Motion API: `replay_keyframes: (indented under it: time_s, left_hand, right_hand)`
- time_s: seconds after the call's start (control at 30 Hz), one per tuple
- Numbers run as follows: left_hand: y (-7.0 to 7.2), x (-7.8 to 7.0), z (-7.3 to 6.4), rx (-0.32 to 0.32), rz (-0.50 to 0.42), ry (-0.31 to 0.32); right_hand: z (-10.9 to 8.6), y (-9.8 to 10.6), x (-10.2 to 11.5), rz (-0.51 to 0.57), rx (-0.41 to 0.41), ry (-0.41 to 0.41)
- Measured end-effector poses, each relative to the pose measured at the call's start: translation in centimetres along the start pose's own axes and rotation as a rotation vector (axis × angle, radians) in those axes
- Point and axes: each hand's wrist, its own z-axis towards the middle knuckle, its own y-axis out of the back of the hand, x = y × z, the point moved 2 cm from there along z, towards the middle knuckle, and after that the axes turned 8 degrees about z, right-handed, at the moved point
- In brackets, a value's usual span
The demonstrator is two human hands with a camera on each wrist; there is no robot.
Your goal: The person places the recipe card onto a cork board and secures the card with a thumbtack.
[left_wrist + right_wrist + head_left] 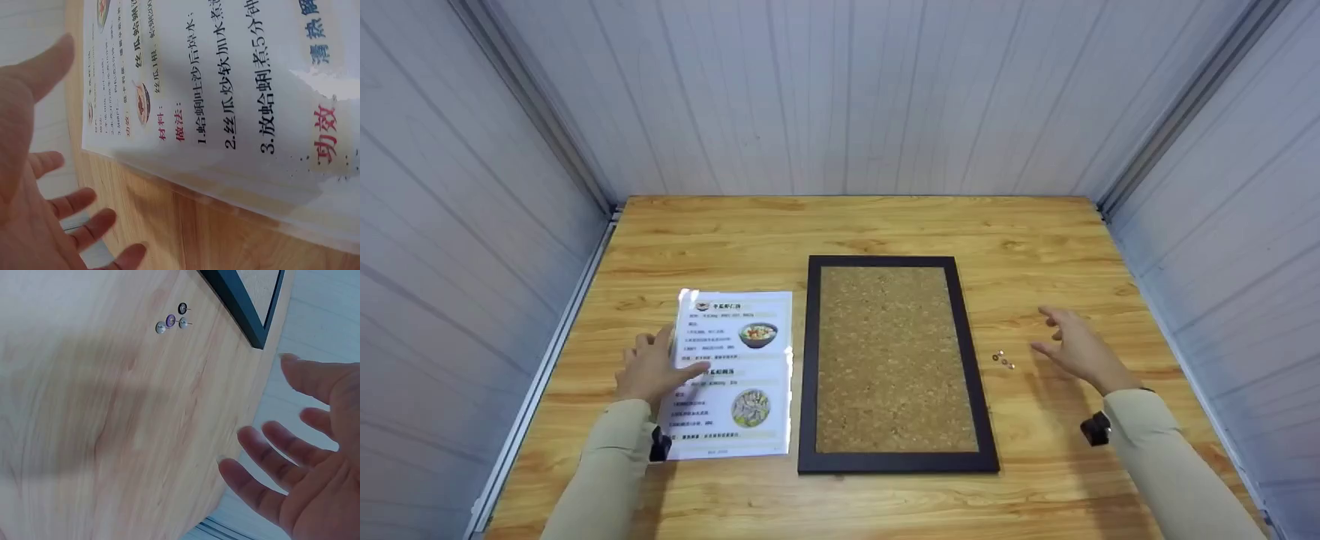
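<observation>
Fingers [93,229] are spread wide, left hand [651,371] held over the printed sheet [750,367], right hand [1078,351] poised near 4 tacks [170,321] on the tabletop [885,499]

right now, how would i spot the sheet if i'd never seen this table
On the wooden table, find the black-framed cork board. The sheet lies just left of it, with the left hand at its left edge. Unlike the bare brown cork, it is white and shiny, with printed text and food pictures.
</observation>
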Motion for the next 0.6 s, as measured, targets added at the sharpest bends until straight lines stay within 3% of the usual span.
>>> replay_keyframes:
  time_s: [0.2, 0.47, 0.6]
  left_hand:
    - [-1.2, 0.2, -0.4, 0.067, -0.013, 0.046]
    - [-2.3, -0.1, -0.6, 0.022, -0.007, 0.096]
    - [-2.4, -0.5, -0.7, 0.04, 0.021, 0.112]
  right_hand:
    - [0.6, -1.9, -1.2, 0.073, 0.064, -0.039]
    - [0.2, -4.2, -2.6, 0.098, 0.085, -0.116]
    - [0.3, -5.0, -2.7, 0.095, 0.072, -0.13]
